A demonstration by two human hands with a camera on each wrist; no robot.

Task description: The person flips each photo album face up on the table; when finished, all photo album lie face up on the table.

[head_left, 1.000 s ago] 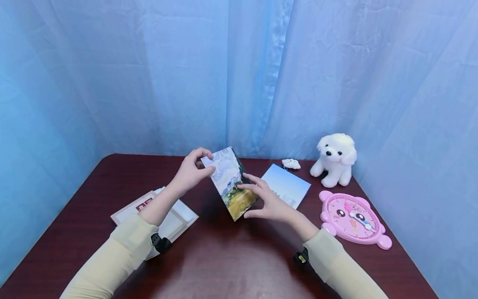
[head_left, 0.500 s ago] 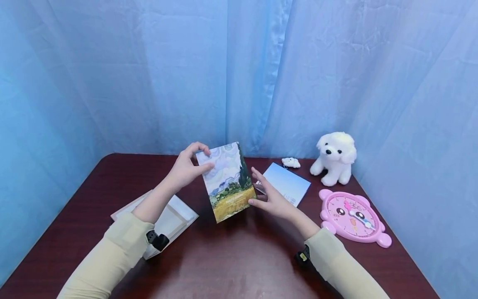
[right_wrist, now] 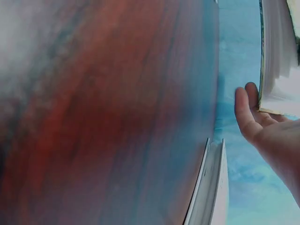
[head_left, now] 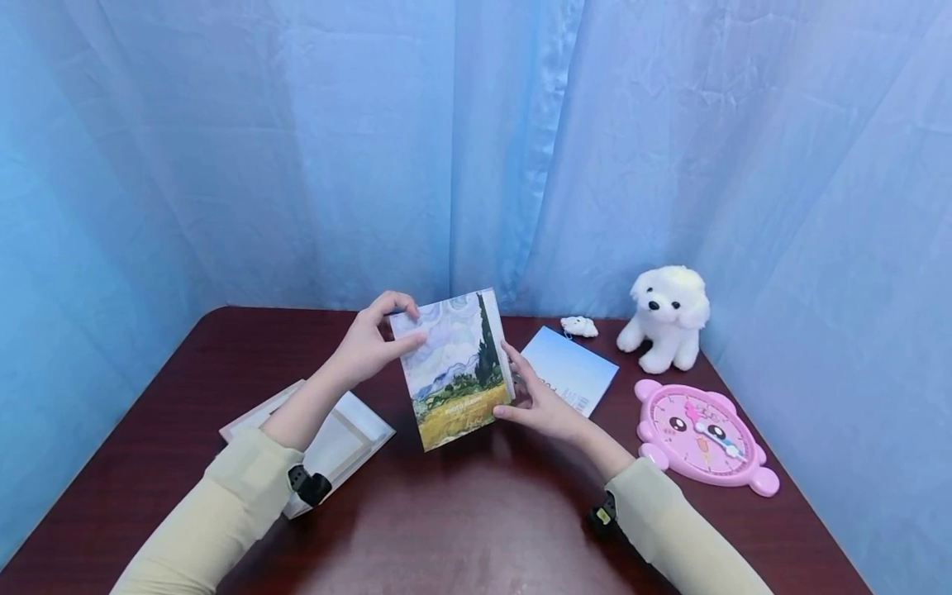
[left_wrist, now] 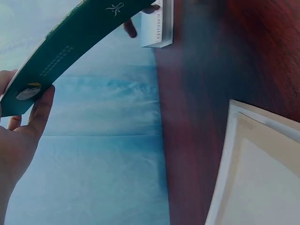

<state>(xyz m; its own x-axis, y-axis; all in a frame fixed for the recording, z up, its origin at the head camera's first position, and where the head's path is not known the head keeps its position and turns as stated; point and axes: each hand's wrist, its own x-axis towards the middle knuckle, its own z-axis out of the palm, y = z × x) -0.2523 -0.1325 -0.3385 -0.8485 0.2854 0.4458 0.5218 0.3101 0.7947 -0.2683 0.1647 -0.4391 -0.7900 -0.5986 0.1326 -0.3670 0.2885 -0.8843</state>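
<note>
A thick book (head_left: 454,372) with a painted landscape cover is held up tilted above the middle of the table. My left hand (head_left: 372,335) pinches its upper left corner, thumb on the front. In the left wrist view the book's green spine (left_wrist: 79,47) shows, with the left hand (left_wrist: 18,145) gripping one end. My right hand (head_left: 539,405) holds the lower right edge, thumb on the cover and fingers mostly hidden behind. The right wrist view shows the white page edges (right_wrist: 279,61) above the right hand (right_wrist: 267,126).
Beige and white book-like items (head_left: 349,438) lie at the left under the left forearm. Behind the right hand lies a blue book (head_left: 568,364). A small white plush (head_left: 578,326), a white plush dog (head_left: 665,318) and a pink toy clock (head_left: 702,434) stand or lie at the right.
The book has turned so its front cover faces me more and its page edges show at the right. My right hand has shifted from over the cover to its right edge.
</note>
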